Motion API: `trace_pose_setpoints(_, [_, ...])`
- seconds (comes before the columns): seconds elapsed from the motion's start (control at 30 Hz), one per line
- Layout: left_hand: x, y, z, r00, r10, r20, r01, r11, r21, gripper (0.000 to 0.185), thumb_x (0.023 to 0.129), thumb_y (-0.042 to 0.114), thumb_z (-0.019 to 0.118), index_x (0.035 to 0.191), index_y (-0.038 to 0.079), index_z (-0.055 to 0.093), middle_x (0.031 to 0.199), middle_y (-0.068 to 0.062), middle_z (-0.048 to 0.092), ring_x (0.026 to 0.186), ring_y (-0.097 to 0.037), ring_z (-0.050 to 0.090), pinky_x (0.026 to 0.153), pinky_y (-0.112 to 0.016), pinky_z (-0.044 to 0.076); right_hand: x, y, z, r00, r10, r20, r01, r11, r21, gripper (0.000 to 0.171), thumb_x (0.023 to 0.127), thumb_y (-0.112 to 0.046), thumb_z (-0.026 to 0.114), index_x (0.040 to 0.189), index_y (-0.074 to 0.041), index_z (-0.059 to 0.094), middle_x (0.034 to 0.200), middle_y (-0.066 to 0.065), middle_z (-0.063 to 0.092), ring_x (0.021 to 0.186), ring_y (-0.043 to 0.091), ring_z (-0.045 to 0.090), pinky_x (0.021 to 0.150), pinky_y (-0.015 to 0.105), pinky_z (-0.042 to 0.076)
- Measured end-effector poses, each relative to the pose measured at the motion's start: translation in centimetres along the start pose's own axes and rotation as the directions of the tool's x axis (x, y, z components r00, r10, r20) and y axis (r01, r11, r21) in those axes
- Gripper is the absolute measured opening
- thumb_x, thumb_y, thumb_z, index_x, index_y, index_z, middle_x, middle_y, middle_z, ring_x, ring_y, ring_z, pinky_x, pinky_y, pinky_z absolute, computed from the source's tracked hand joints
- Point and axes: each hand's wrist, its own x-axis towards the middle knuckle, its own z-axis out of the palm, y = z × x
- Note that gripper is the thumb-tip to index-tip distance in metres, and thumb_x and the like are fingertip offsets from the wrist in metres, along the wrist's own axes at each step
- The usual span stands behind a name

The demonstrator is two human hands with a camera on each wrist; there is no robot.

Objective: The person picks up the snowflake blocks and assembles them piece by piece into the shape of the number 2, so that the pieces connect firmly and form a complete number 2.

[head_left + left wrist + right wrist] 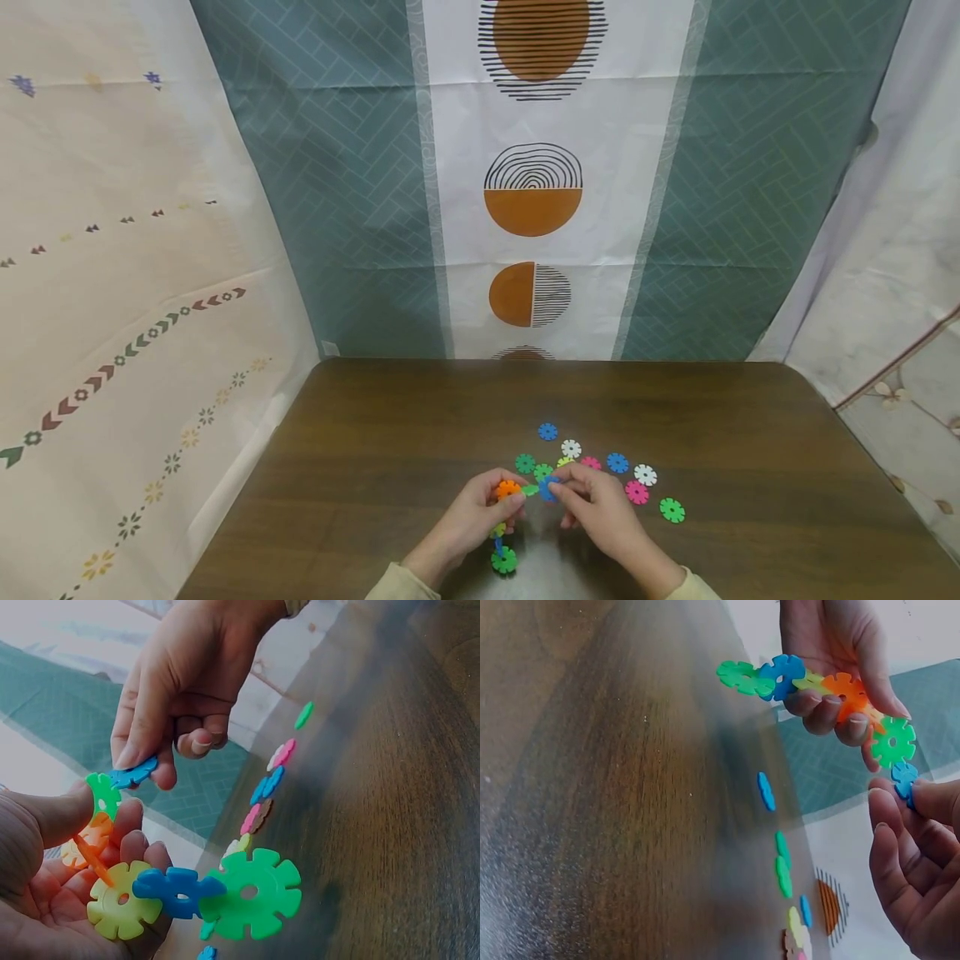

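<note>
Fingers (pixel 142 742) of the right hand (pixel 600 508) are pinching a loose blue disc (pixel 133 774) by its edge, holding it just beside the green end disc (pixel 103 795) of a chain of slotted discs (pixel 817 694). The left hand (pixel 480 517) is gripping that chain (orange, yellow, blue and green pieces) between thumb and curled fingers, raised above the counter (pixel 390 467). Both wrists are angling inward, and loose discs (pixel 611 479) are lying beyond them.
</note>
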Motion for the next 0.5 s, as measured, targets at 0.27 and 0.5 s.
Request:
trace_pose_setpoints(0.27, [-0.5,0.9,0.2,1.0,0.02,0.011,-0.02,1.0,0.009,0.019,0.086,0.014,0.056,0.102,0.003,0.056,0.083,-0.028,0.058,0.059,-0.019,0.05,0.056,-0.033,0.049,0.3,1.6,0.4,0.999,-0.053,-0.004,0.052,0.988,-0.142,0.013,0.084,-0.039,0.056,0.089,-0.028,0.06,0.065,-0.002,0.061,0.046,0.016,0.054,0.042,0.023,0.042])
trace_pose_setpoints(0.5, [-0.2,0.2,0.0,1.0,0.01,0.018,-0.011,0.999,0.053,0.018,0.086,0.017,0.056,0.101,0.007,0.056,0.076,-0.014,0.06,0.056,-0.018,0.05,0.054,-0.034,0.049,0.3,1.4,0.4,0.997,-0.07,0.027,0.073,0.984,-0.161,0.011,0.086,-0.037,0.054,0.09,-0.028,0.059,0.068,-0.005,0.062,0.045,0.013,0.053,0.041,0.023,0.04])
